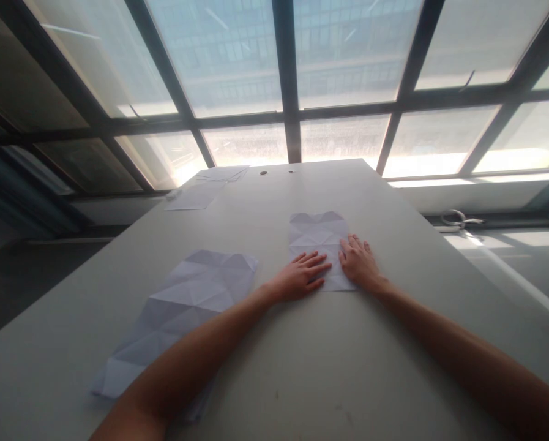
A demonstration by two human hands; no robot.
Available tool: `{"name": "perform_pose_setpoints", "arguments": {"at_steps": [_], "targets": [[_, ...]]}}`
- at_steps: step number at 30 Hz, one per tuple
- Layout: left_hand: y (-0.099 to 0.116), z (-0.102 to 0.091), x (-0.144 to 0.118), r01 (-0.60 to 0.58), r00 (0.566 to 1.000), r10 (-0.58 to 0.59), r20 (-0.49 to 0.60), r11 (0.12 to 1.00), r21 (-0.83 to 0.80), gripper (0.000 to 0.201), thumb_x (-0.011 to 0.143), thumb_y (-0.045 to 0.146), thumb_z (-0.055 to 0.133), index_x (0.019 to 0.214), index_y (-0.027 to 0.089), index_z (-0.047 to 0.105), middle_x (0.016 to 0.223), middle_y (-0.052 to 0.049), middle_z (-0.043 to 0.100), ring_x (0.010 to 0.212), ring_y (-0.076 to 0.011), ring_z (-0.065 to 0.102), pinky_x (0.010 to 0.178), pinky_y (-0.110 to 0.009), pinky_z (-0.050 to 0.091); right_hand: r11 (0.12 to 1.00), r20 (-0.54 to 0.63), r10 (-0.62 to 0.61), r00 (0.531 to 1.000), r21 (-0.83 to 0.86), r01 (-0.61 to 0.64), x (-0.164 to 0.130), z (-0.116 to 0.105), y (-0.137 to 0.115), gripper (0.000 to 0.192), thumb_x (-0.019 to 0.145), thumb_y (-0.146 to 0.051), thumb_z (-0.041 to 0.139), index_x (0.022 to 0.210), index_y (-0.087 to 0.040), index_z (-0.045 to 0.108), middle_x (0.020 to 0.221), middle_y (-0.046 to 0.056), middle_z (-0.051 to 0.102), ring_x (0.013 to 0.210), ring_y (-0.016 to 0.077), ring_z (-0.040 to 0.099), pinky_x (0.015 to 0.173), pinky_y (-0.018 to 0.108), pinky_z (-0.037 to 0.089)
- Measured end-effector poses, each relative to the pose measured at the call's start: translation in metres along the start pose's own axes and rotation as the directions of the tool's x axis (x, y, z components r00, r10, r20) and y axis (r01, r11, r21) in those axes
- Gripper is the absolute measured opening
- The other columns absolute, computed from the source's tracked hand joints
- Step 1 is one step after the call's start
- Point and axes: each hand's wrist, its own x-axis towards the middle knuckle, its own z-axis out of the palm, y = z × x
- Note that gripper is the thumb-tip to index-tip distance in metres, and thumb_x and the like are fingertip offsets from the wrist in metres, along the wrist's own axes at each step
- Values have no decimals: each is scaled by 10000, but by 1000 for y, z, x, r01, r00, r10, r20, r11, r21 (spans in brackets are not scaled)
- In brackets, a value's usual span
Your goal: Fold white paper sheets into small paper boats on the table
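A pale table (393, 367) fills the lower frame below a wall of windows (237, 67). At lower left lies a large creased sheet (186, 306), unfolded, partly under the left forearm. Just right of centre lies a smaller folded paper (317, 236), its long axis running away from the person toward the windows. Both hands press flat on its near end: the left hand (299, 277) on the near left corner, the right hand (359, 263) on the near right edge, each grip open with fingers spread, holding nothing. More sheets (210, 187) lie at upper left, scissors (460, 218) at far right.
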Motion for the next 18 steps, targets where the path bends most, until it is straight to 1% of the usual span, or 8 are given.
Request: {"name": "perform_pose_setpoints", "arguments": {"at_steps": [3, 5, 8, 10, 13, 18], "targets": [[0, -1, 0, -1, 1000, 1, -1, 1000, -6, 502, 999, 453, 392, 1483, 322, 377, 1574, -13, 297, 1463, -237, 235, 1199, -437, 178, 999, -30, -35, 999, 32, 36, -2, -3, -5, 469, 943, -253, 394, 1376, -106, 499, 1532, 189, 350, 1438, 301, 257, 1154, 500, 194], [1, -1, 0, -5, 1000, 5, -6, 1000, -9, 513, 995, 443, 405, 1490, 317, 365, 1572, -20, 302, 1464, -237, 232, 1200, -437, 177, 990, -23, -119, 993, 77, 121, -2, -3, -9, 475, 944, -257, 403, 1388, -116, 494, 1543, 166, 340, 1448, 274, 242, 1163, 473, 195], [2, -3, 1, -20, 1000, 20, -8, 1000, -6, 534, 989, 416, 428, 1503, 303, 340, 1582, -28, 270, 1470, -228, 212, 1204, -423, 165, 948, 21, -276, 961, 174, 268, -3, -1, -14, 476, 967, -241, 351, 1409, -118, 478, 1544, 143, 347, 1448, 222, 254, 1170, 421, 214], [3, -3, 1, -27, 1000, 27, -4, 1000, -3, 540, 986, 396, 438, 1506, 301, 332, 1589, -27, 247, 1473, -222, 199, 1207, -418, 155, 925, 60, -326, 943, 226, 306, -2, 0, -15, 479, 978, -224, 312, 1417, -116, 470, 1525, 138, 384, 1434, 201, 293, 1169, 396, 225], [3, -3, 1, -20, 1000, 20, 3, 1000, 1, 545, 987, 392, 436, 1512, 305, 317, 1590, -19, 247, 1474, -225, 196, 1206, -422, 156, 931, 89, -310, 947, 230, 283, -1, 1, -14, 476, 988, -245, 310, 1418, -119, 472, 1510, 136, 408, 1417, 206, 331, 1167, 394, 234], [3, -3, 1, -17, 1000, 17, 2, 1000, 9, 536, 993, 406, 420, 1510, 297, 328, 1585, -24, 263, 1470, -239, 209, 1205, -422, 159, 954, 98, -266, 959, 169, 247, 0, 1, -10, 473, 989, -252, 323, 1416, -121, 478, 1522, 138, 387, 1417, 226, 330, 1164, 397, 240]]}}
